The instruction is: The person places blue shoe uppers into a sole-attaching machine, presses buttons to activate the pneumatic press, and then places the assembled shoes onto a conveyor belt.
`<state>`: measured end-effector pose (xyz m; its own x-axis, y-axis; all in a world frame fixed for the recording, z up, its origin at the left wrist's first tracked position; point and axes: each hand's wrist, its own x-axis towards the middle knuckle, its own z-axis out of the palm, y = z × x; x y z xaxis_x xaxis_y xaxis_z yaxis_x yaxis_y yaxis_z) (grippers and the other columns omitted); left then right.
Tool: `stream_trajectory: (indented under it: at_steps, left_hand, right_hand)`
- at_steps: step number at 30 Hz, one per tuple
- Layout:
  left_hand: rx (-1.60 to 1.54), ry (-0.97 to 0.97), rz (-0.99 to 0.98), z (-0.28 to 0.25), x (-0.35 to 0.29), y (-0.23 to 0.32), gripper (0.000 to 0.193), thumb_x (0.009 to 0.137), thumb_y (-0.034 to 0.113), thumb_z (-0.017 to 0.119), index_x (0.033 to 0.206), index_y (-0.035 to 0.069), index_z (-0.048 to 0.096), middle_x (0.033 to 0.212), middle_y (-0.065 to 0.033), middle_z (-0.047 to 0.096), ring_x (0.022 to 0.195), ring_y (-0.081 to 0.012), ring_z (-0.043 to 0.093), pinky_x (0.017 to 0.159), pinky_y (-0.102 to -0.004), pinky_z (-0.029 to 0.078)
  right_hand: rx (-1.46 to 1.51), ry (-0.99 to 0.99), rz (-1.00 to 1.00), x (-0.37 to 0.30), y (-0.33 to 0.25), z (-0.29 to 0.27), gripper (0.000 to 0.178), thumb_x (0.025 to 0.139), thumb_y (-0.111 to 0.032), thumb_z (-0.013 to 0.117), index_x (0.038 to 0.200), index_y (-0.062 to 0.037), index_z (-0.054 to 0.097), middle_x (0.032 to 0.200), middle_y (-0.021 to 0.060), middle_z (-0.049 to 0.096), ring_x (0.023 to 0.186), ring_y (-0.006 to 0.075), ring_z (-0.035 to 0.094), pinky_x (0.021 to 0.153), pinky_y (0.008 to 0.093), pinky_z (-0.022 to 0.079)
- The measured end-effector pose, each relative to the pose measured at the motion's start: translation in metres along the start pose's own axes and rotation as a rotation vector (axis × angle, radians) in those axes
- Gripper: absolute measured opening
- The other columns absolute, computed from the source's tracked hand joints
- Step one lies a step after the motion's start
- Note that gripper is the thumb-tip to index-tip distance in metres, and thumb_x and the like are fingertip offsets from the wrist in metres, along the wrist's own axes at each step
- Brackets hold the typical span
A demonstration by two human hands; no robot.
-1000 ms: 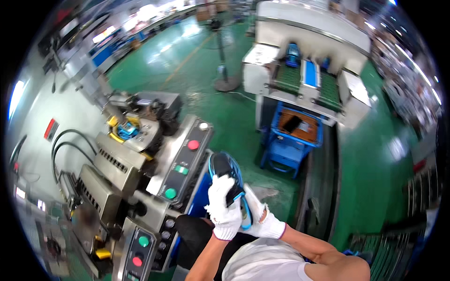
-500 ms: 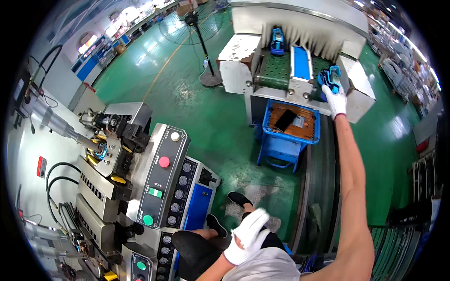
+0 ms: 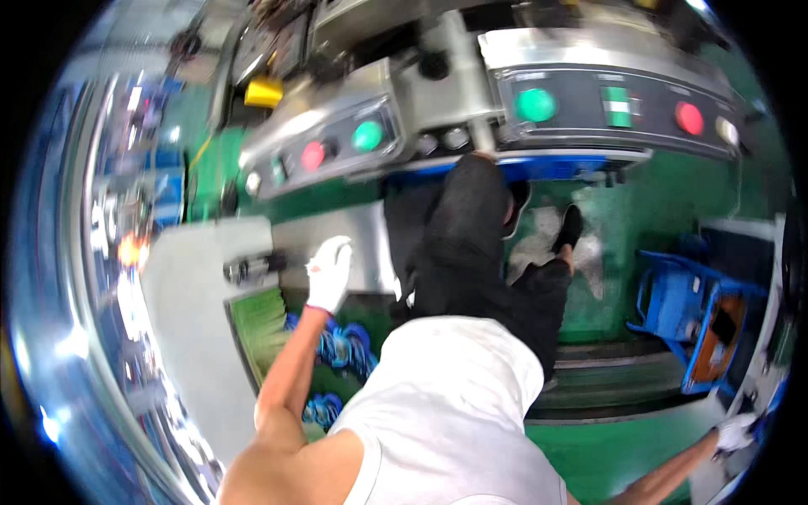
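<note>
My left hand (image 3: 330, 273), in a white glove, hovers over a bare metal surface (image 3: 370, 236). Its fingers are loosely bent and apart, with nothing seen in them. Just below that wrist lie several blue-and-black shoes (image 3: 347, 347), partly behind my forearm; another blue shoe (image 3: 321, 410) is nearer my shoulder. My right arm stretches out to the far lower right. There the gloved right hand (image 3: 736, 431) is next to a dark blue thing (image 3: 762, 419) at the picture's rim. Blur hides its fingers and whether they grip that thing.
Ahead stands a machine with a long button panel (image 3: 572, 105) and a smaller one (image 3: 328, 151). A grey housing (image 3: 198, 252) with a green bristle curtain (image 3: 259, 332) is at the left. A blue cart (image 3: 673, 295) carrying a phone (image 3: 723, 323) is at the right.
The view has swung left, so the button panels now lie ahead and the cart at the right. My left hand has moved out over the metal surface; the right hand is now near the rim.
</note>
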<state>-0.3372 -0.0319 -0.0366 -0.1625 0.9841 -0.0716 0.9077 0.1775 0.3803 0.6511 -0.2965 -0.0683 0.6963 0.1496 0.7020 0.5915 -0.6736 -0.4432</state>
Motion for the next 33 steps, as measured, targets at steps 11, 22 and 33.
stream_trajectory:
  at_steps: [11, 22, 33]
  left_hand:
    - [0.083, -0.014, -0.948, 0.009, -0.256, -0.141, 0.058, 0.096, 0.053, 0.067, 0.127, 0.004, 0.064, 0.122, -0.023, 0.07, 0.11, -0.0413, 0.068, 0.098, -0.0486, 0.052]
    - [-0.15, 0.49, -0.805, 0.053, -0.261, -0.122, 0.018, 0.089, 0.014, 0.068, 0.105, 0.008, 0.07, 0.105, -0.015, 0.069, 0.101, -0.0367, 0.068, 0.088, -0.0474, 0.055]
    - [-0.473, 0.269, 0.308, -0.089, -0.028, -0.045, 0.034, 0.086, 0.025, 0.081, 0.112, 0.005, 0.071, 0.11, -0.017, 0.07, 0.102, -0.037, 0.07, 0.087, -0.0441, 0.058]
  right_hand:
    - [0.693, -1.496, 0.19, -0.372, -0.41, -0.002, 0.057, 0.107, -0.011, 0.062, 0.159, -0.0027, 0.039, 0.153, 0.0197, 0.052, 0.13, 0.0251, 0.06, 0.108, 0.035, 0.051]
    - [0.981, -2.227, -1.211, -0.489, -0.703, -0.121, 0.079, 0.087, -0.01, 0.081, 0.155, 0.0004, 0.041, 0.155, 0.0261, 0.049, 0.133, 0.0377, 0.06, 0.106, 0.0445, 0.054]
    - [1.127, -1.961, -1.325, -0.549, -0.74, -0.141, 0.035, 0.086, -0.027, 0.08, 0.114, -0.0091, 0.069, 0.108, 0.0163, 0.073, 0.098, 0.0355, 0.072, 0.084, 0.0444, 0.058]
